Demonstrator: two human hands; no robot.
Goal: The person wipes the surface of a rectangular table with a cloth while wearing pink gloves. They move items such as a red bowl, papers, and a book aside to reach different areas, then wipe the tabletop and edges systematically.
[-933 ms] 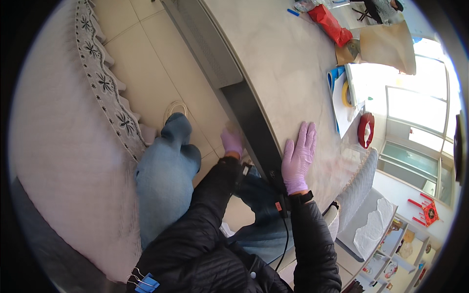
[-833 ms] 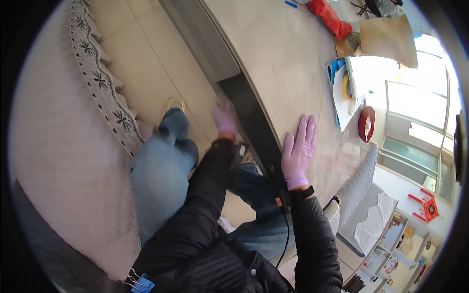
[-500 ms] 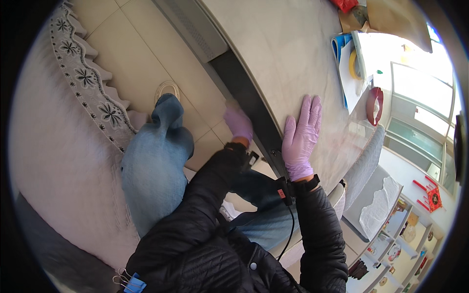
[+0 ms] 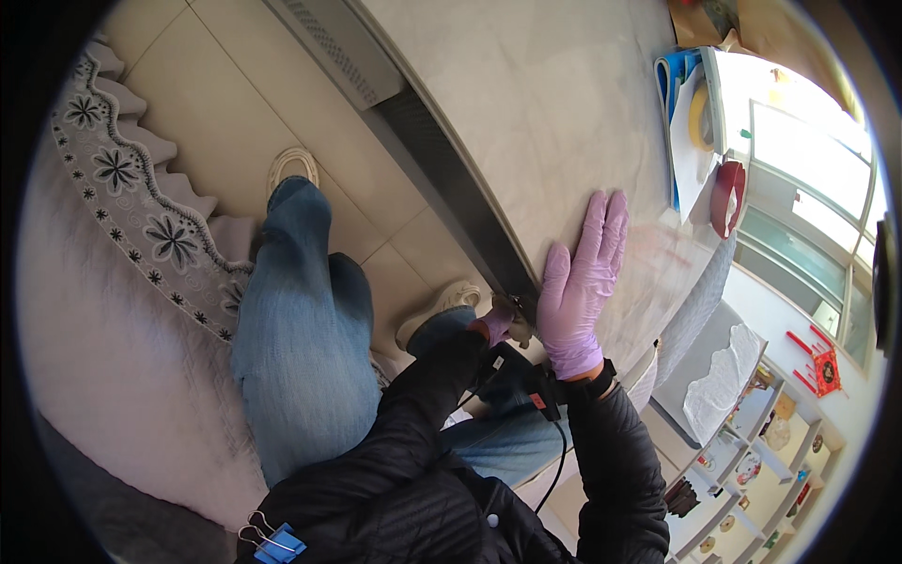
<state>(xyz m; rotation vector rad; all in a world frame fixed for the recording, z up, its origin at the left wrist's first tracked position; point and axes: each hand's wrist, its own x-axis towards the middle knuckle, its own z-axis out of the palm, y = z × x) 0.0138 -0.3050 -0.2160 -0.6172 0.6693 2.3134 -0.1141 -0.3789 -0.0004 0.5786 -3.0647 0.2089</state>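
Observation:
My right hand (image 4: 578,291), in a thin purple glove, lies flat with fingers stretched on the pale marbled tabletop (image 4: 507,103), close to its edge. Lower down, beside the dark side (image 4: 460,188) of the table, is my left hand (image 4: 499,323), also gloved in purple. Its fingers are closed on a crumpled grey-beige cloth (image 4: 520,327), held against the dark side below my right hand. My forearm and the table edge hide part of this hand and cloth.
A bed with an embroidered, frilled cover (image 4: 141,357) stands at the left. On the table's far right are blue folders (image 4: 669,85), a yellow tape roll (image 4: 699,117) and a dark red holder (image 4: 726,199). Beyond it are a grey chair (image 4: 681,390) and white shelves (image 4: 752,470).
My left hand has moved down along the table's dark side, toward me, with the cloth in it. My right hand stays flat on the tabletop. The view has shifted slightly.

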